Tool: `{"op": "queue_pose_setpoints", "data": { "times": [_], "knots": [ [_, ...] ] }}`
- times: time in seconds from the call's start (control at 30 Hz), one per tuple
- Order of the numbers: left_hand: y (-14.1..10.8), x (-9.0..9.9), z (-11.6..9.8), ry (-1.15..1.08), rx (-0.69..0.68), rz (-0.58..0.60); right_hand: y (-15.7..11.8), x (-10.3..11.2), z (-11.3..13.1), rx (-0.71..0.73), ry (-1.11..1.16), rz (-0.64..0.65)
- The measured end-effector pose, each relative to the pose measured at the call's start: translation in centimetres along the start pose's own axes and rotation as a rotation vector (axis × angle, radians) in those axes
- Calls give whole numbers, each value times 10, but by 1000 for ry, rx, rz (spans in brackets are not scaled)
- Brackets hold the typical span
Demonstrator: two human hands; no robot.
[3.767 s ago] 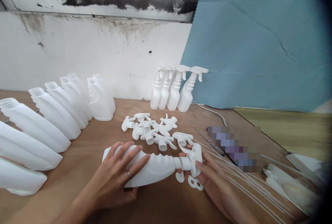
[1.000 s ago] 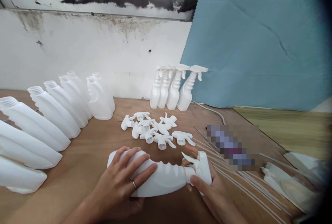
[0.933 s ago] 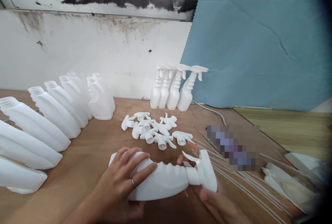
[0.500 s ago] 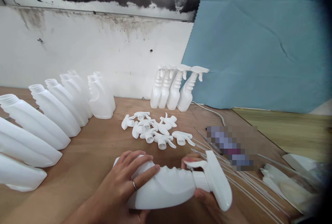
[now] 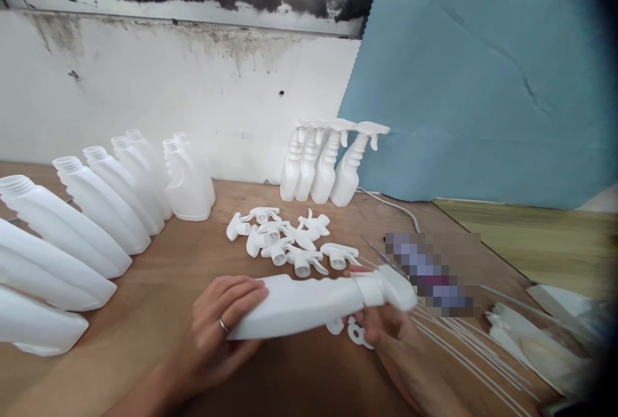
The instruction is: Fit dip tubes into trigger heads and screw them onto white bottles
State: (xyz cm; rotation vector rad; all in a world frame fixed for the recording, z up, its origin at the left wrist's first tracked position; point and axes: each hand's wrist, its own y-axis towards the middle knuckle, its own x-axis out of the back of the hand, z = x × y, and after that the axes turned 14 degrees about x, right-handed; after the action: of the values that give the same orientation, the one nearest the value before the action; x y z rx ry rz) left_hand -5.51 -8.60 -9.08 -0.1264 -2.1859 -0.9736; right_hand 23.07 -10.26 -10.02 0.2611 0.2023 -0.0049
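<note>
A white spray bottle [image 5: 299, 304] lies sideways in the air over the table's front, its neck pointing right. Around its base is my left hand [image 5: 226, 320], a ring on one finger. My right hand [image 5: 386, 333] grips the white spray head [image 5: 381, 288] where it meets the neck; some of its fingers are hidden behind it. Small white rings [image 5: 356, 332] lie beneath the neck. Several loose white spray heads [image 5: 302, 262] are piled just behind the bottle.
Several open white bottles [image 5: 103, 198] stand at the left. Bottles with spray heads [image 5: 344, 172] stand by the wall [image 5: 241, 101]. Thin white tubes [image 5: 473, 352], tweezers [image 5: 381, 251], a pixelated patch [image 5: 429, 275] and a plastic bag [image 5: 531, 340] are on the right. A blue cloth [image 5: 473, 82] hangs behind.
The held bottle has risen away from me and turned about its length, so its spray head now faces differently. Both hands moved with it, and the small rings have come into view.
</note>
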Motion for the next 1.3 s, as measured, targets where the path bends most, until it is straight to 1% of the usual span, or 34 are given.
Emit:
{"op": "queue_pose_setpoints", "data": {
  "times": [0.07,0.13,0.23,0.27,0.3,0.33,0.37,0.43,0.47,0.5,0.53,0.57,0.6,0.7,0.8,0.87,0.97,1.13,1.3],
  "knots": [
    [-1,2,4,-161,132,-8,6,-10,3,13,-3,94],
    [-5,2,8,-324,297,13,12,-25,7,-19,-89,216],
    [-11,-1,13,-566,524,89,19,-50,16,-63,-237,414],
    [-12,-3,15,-623,577,112,22,-59,18,-54,-250,440],
    [-12,-4,16,-662,619,110,27,-66,21,-30,-244,434],
    [-11,-6,19,-686,657,73,34,-72,24,1,-244,438],
    [-9,-8,22,-697,690,-3,43,-77,27,40,-257,453],
    [-4,-11,29,-685,749,-201,70,-83,33,177,-378,421],
    [-1,-13,33,-669,779,-285,88,-85,36,274,-446,348],
    [2,-15,37,-652,814,-338,108,-87,38,352,-550,275],
    [4,-16,40,-637,852,-359,129,-89,38,425,-723,193],
    [6,-17,42,-631,884,-359,151,-91,38,460,-919,132],
    [7,-18,42,-636,910,-343,172,-94,35,463,-993,102],
    [7,-19,39,-653,943,-235,222,-105,18,440,-1134,80],
    [6,-19,35,-620,944,-133,247,-119,-3,412,-1246,111],
    [6,-19,34,-606,941,-111,255,-126,-14,388,-1304,138],
    [7,-19,37,-601,950,-110,264,-132,-23,353,-1369,156],
    [8,-18,36,-574,948,-112,277,-133,-28,310,-1436,146],
    [8,-19,36,-570,946,-90,283,-131,-32,288,-1472,142]
  ]
}}
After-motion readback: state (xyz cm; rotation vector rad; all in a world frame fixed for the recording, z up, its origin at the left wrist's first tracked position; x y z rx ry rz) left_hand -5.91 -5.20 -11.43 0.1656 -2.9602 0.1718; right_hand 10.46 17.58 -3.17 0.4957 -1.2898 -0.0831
